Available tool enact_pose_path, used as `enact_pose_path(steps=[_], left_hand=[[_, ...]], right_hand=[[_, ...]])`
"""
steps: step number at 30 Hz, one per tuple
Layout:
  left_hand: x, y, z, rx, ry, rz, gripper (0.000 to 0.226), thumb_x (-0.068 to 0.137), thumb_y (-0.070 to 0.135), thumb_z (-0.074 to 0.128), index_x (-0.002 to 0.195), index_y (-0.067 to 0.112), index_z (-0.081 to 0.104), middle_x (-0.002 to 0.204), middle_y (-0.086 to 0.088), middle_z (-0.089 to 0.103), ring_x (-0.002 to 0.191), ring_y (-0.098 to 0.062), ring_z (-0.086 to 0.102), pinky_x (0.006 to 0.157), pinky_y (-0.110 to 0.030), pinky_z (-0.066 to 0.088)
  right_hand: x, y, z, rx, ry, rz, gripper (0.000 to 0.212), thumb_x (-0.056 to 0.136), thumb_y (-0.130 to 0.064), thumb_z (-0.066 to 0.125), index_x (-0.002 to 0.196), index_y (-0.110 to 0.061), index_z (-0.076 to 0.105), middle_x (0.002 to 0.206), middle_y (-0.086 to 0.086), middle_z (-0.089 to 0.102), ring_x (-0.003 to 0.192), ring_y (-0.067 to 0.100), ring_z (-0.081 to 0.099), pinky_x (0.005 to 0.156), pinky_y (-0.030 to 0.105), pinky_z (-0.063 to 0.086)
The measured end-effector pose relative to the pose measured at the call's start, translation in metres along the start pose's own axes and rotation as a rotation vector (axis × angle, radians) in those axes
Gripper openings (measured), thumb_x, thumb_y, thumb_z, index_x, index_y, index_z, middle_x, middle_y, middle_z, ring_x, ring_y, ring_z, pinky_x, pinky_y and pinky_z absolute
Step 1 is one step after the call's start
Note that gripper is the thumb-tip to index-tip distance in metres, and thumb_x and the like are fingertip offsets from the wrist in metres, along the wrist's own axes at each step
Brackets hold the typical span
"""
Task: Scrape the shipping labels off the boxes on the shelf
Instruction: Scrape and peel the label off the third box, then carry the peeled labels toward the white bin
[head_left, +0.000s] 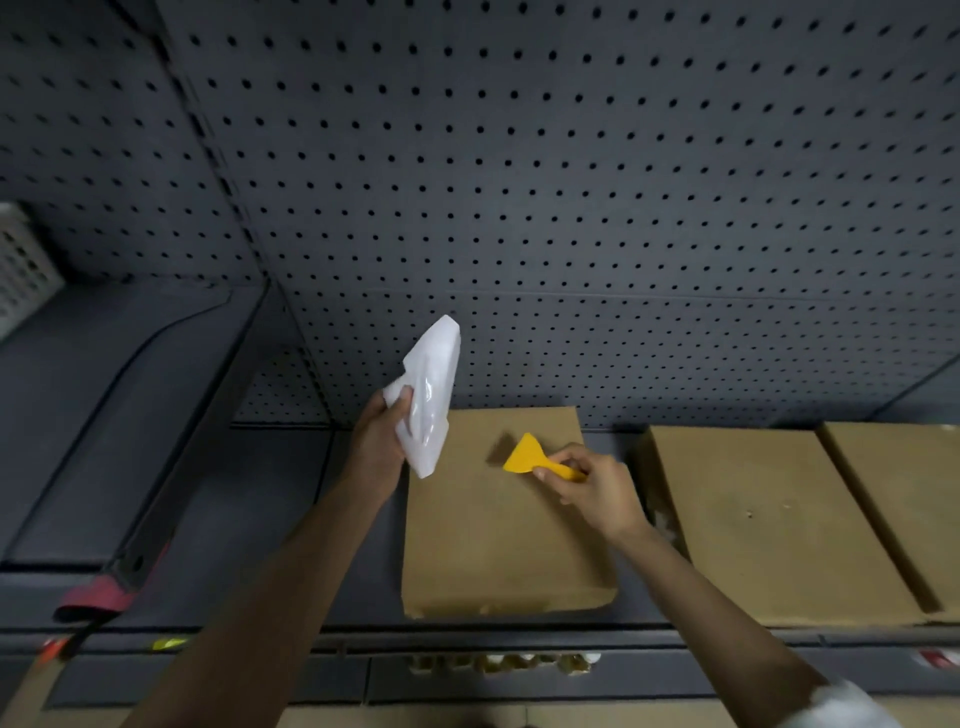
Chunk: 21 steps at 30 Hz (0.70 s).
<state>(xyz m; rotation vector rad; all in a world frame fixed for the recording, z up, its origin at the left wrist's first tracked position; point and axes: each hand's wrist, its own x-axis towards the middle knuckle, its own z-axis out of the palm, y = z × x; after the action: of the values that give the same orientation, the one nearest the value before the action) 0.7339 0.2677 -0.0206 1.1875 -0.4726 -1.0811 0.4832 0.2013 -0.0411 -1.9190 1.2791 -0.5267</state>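
A flat brown cardboard box (498, 540) lies on the dark shelf (249, 509) in front of me, its top bare. My left hand (379, 431) grips a white, glossy, curled shipping label (431, 395), lifted above the box's far left corner. My right hand (592, 486) pinches the handle of a yellow plastic scraper (527, 457), whose wide blade points left just above the box top. Two more brown boxes (769, 519) (904, 499) lie side by side to the right.
A grey pegboard wall (571, 182) rises behind the shelf. A white perforated basket (21, 265) stands at far left. A black cable (130, 358) runs over the left shelf section, and a red-tipped post (104, 592) sits at the front left.
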Motion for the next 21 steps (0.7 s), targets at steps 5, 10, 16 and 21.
enact_pose_path(steps=[5, 10, 16, 21], left_hand=[[-0.003, 0.021, 0.029, 0.066, -0.039, 0.042, 0.018, 0.094, 0.020, 0.051, 0.107, 0.016, 0.063, 0.103, -0.003, 0.069, 0.089, -0.016, 0.066, 0.075, -0.027, 0.055], [-0.011, 0.024, 0.055, 0.084, -0.150, 0.052, 0.019, 0.094, 0.018, 0.050, 0.109, 0.015, 0.062, 0.102, -0.002, 0.071, 0.090, -0.015, 0.068, 0.075, -0.025, 0.056], [-0.022, 0.023, 0.104, 0.153, -0.209, 0.073, 0.014, 0.093, 0.018, 0.053, 0.097, 0.021, 0.067, 0.092, 0.000, 0.073, 0.089, -0.020, 0.067, 0.080, -0.030, 0.052], [-0.034, 0.016, 0.162, 0.248, -0.240, 0.083, 0.013, 0.091, 0.021, 0.056, 0.102, 0.017, 0.062, 0.101, -0.010, 0.068, 0.089, -0.025, 0.062, 0.075, -0.032, 0.047]], right_hand=[[-0.002, -0.008, -0.026, -0.002, 0.079, 0.011, 0.019, 0.078, -0.038, 0.074, 0.082, -0.020, 0.068, 0.064, -0.009, 0.065, 0.053, 0.010, 0.066, 0.063, 0.034, 0.059], [-0.013, -0.010, -0.045, -0.076, 0.195, -0.004, 0.022, 0.078, -0.039, 0.074, 0.085, -0.019, 0.069, 0.071, -0.002, 0.069, 0.062, 0.009, 0.062, 0.052, 0.011, 0.038], [-0.033, 0.005, -0.070, -0.042, 0.279, 0.024, 0.023, 0.076, -0.044, 0.072, 0.084, -0.023, 0.067, 0.072, 0.001, 0.068, 0.062, 0.016, 0.062, 0.059, 0.038, 0.054], [-0.061, 0.021, -0.115, -0.069, 0.398, 0.072, 0.020, 0.075, -0.044, 0.073, 0.079, -0.028, 0.062, 0.076, 0.000, 0.072, 0.068, 0.017, 0.068, 0.062, 0.035, 0.054]])
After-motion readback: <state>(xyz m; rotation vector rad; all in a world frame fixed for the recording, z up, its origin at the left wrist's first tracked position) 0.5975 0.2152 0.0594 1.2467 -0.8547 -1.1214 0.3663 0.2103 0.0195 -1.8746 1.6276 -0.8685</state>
